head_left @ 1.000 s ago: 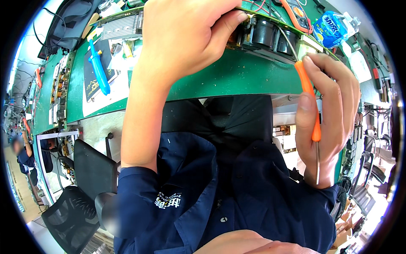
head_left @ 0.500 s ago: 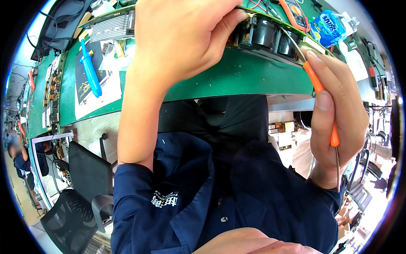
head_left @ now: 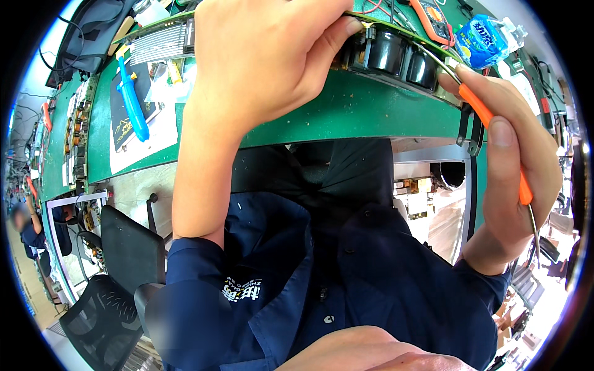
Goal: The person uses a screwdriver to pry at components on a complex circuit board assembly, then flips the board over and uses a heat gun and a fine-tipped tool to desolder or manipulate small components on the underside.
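Observation:
My left hand [head_left: 266,68] grips the near edge of a green circuit board [head_left: 403,28], with its thumb pressed against the edge; the other fingers are partly out of the frame. The board stands tilted over the table, with two large black cylindrical capacitors [head_left: 387,51] on its right part and a ribbed silver heat sink [head_left: 159,44] on its left. My right hand [head_left: 526,154] is closed round the orange handle of a double-ended probe [head_left: 477,106]. The probe's upper metal shaft reaches the board beside the capacitors; whether its tip touches cannot be made out. The lower shaft sticks out below my palm.
On the green table [head_left: 297,117] lie a blue desoldering pump [head_left: 132,105], a dark booklet [head_left: 127,127] and white paper. Beyond the board are an orange multimeter [head_left: 433,23] and a blue-labelled bottle [head_left: 484,42]. A black chair [head_left: 131,247] stands at left; a person [head_left: 31,232] is farther off.
My right hand has shifted to the right with the probe, whose handle now slants more, while its upper end stays by the capacitors. My left hand and the board have barely moved.

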The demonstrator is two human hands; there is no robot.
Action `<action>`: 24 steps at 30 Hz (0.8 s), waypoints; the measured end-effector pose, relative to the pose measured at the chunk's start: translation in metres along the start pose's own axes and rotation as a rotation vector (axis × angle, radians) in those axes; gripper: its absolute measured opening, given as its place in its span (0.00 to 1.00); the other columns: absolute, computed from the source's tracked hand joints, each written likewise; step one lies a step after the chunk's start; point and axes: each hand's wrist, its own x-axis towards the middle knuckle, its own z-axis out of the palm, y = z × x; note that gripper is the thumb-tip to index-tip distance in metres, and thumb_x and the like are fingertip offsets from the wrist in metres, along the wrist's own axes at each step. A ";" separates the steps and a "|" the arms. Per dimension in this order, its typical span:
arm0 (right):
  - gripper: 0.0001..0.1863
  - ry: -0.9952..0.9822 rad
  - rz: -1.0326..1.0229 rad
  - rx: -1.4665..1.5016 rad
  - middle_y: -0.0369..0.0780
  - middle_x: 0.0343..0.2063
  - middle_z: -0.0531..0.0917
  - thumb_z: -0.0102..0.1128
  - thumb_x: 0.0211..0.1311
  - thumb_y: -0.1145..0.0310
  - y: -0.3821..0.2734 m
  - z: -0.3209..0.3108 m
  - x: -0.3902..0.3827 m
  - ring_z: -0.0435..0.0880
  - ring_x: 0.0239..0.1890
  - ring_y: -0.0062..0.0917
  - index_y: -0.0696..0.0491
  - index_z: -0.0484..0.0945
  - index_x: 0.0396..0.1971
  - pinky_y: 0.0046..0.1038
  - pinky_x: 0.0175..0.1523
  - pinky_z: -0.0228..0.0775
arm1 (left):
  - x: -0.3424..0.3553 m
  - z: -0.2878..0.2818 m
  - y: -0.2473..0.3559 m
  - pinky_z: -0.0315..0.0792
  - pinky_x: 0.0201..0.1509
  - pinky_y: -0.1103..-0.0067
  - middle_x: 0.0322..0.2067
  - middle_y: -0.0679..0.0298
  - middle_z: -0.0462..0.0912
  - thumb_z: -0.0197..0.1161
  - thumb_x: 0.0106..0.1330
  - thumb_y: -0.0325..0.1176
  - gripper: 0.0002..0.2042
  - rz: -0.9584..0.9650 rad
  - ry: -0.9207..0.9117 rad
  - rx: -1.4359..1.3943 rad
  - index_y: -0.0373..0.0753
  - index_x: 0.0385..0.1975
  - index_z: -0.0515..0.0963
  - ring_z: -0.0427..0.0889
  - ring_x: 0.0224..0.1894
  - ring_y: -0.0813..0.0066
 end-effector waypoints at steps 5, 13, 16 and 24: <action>0.21 -0.011 0.025 0.035 0.52 0.41 0.86 0.40 0.72 0.71 0.002 -0.002 0.001 0.84 0.47 0.34 0.68 0.77 0.53 0.31 0.60 0.68 | -0.006 0.010 -0.008 0.64 0.24 0.69 0.17 0.62 0.73 0.66 0.55 0.29 0.05 -0.002 0.107 -0.087 0.40 0.25 0.75 0.75 0.20 0.60; 0.21 0.044 0.023 0.085 0.52 0.40 0.85 0.40 0.69 0.73 0.002 0.005 -0.001 0.84 0.45 0.32 0.69 0.77 0.52 0.31 0.57 0.70 | -0.007 0.006 -0.015 0.64 0.24 0.71 0.18 0.64 0.73 0.70 0.53 0.40 0.12 -0.010 0.036 -0.189 0.40 0.26 0.75 0.75 0.20 0.61; 0.21 0.099 0.000 0.132 0.52 0.40 0.84 0.41 0.69 0.73 0.005 0.014 -0.006 0.84 0.43 0.33 0.69 0.77 0.52 0.31 0.55 0.71 | -0.003 0.001 -0.009 0.65 0.26 0.72 0.19 0.65 0.74 0.74 0.47 0.56 0.25 0.012 0.009 -0.148 0.41 0.26 0.74 0.76 0.21 0.62; 0.20 0.134 -0.143 0.089 0.54 0.37 0.83 0.44 0.67 0.73 0.013 0.018 -0.009 0.83 0.41 0.36 0.69 0.78 0.51 0.32 0.50 0.72 | -0.008 0.003 -0.003 0.65 0.26 0.72 0.20 0.66 0.74 0.76 0.45 0.58 0.26 -0.069 -0.097 0.007 0.43 0.26 0.72 0.75 0.22 0.64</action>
